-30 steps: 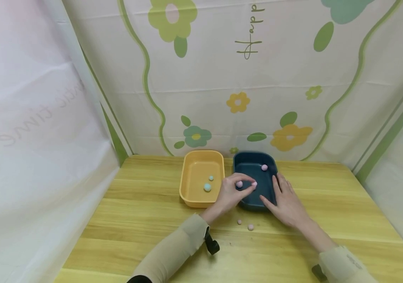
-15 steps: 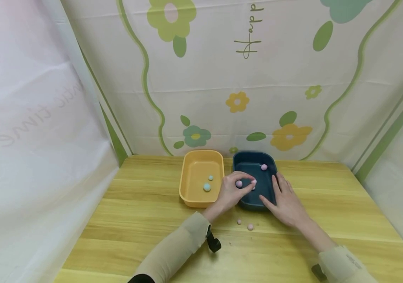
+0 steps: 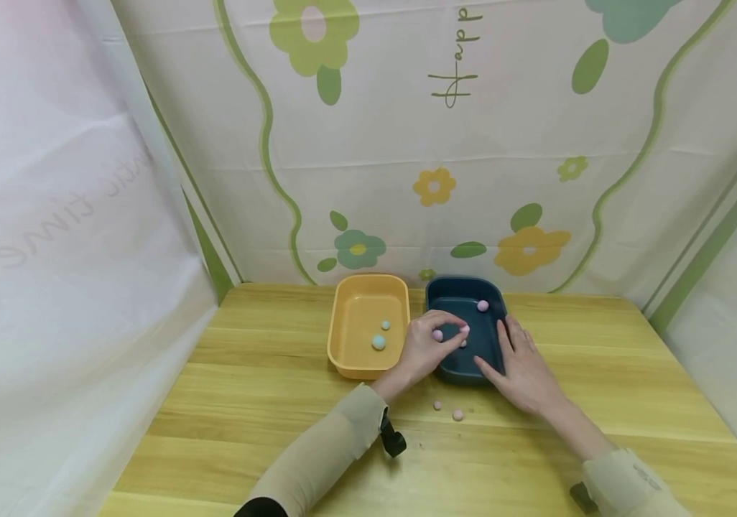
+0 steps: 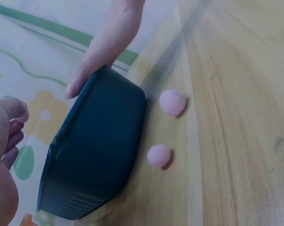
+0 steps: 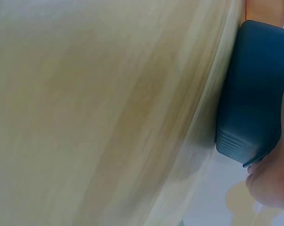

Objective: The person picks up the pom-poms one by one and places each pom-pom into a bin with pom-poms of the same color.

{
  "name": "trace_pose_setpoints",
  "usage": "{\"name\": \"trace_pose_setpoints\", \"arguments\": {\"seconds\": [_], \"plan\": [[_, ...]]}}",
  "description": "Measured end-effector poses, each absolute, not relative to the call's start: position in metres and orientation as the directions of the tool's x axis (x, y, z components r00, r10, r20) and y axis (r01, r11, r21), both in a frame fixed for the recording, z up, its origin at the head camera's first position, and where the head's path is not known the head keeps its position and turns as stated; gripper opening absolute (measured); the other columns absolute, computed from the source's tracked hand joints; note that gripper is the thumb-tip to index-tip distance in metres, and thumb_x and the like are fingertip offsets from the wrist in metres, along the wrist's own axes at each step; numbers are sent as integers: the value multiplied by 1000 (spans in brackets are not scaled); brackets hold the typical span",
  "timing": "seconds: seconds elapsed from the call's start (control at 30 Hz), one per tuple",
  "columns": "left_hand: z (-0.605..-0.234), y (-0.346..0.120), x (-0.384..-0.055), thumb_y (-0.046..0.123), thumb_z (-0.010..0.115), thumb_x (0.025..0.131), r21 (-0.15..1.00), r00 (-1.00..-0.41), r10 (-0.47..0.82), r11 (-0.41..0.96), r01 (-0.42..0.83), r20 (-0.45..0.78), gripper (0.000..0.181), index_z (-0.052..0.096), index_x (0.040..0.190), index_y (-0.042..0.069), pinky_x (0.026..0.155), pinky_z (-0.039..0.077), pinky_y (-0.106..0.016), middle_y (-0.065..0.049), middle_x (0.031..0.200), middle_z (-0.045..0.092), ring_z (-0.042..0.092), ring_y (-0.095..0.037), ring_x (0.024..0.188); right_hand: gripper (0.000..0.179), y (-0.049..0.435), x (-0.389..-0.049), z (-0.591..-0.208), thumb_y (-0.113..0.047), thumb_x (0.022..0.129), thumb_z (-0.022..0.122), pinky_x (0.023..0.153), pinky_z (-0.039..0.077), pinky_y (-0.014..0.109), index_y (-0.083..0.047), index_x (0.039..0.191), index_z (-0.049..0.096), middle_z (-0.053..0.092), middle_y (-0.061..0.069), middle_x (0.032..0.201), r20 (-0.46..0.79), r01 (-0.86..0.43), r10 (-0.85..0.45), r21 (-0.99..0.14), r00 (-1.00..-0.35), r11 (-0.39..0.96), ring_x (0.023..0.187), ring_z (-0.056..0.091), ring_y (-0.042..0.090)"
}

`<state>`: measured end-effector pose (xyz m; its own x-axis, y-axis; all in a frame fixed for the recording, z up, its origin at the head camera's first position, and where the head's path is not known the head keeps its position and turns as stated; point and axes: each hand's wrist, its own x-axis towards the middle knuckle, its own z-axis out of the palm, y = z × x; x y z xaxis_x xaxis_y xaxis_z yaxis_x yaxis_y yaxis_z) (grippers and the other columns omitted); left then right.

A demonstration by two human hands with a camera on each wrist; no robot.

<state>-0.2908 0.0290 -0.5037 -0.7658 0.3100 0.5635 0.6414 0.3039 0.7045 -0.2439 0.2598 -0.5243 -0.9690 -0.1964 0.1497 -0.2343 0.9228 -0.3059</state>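
Observation:
My left hand (image 3: pixel 425 346) reaches over the dark blue box (image 3: pixel 461 375), its thumb and forefinger pinching a small pink ball (image 3: pixel 465 329). Below those fingertips, a smaller pink ball (image 3: pixel 463 343) shows inside the box. Two more lie in there: a lilac-pink ball (image 3: pixel 483 306) towards the far right corner and a pink ball (image 3: pixel 437 335) framed between my left thumb and forefinger. My right hand (image 3: pixel 526 373) rests on the box's right side with fingers spread and fairly straight, the thumb near the front corner.
Left of the blue box stands a yellow box (image 3: pixel 368 373) with a larger mint ball (image 3: pixel 378 342) and a smaller mint ball (image 3: pixel 386 325). In front, a small pink ball (image 4: pixel 159 156) and a larger pink ball (image 4: pixel 172 102) lie on the wooden table (image 3: pixel 265 416). A printed curtain hangs behind.
My left hand has risen slightly, away from me, with the pink ball pinched. A smaller pink ball has come into sight under the fingertips. My right hand stays in place.

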Motion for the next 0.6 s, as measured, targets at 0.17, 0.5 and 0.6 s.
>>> {"name": "trace_pose_setpoints", "arguments": {"seconds": [0.17,0.5,0.6], "plan": [[-503,29,-292,17,83,100,672,-745,325,323,667,583,10,85,108,11,105,62,-27,-3,111,84,77,-17,113,102,259,-244,-523,-60,109,58,133,25,73,12,170,19,13,37,180,149,-231,-193,-310,-970,922,165,20,59],[-504,29,-291,19,82,101,679,-755,328,333,655,568,11,85,109,11,105,62,-27,-3,112,84,77,-17,113,102,259,-244,-523,-61,109,57,132,25,74,12,170,19,12,36,180,149,-231,-192,-314,-970,921,164,20,60],[-504,30,-291,19,83,101,681,-757,329,333,652,564,12,85,109,11,105,62,-28,-4,112,84,77,-18,114,102,260,-244,-524,-60,109,57,132,26,75,12,170,19,12,37,180,149,-229,-190,-315,-970,921,164,20,60]]}}
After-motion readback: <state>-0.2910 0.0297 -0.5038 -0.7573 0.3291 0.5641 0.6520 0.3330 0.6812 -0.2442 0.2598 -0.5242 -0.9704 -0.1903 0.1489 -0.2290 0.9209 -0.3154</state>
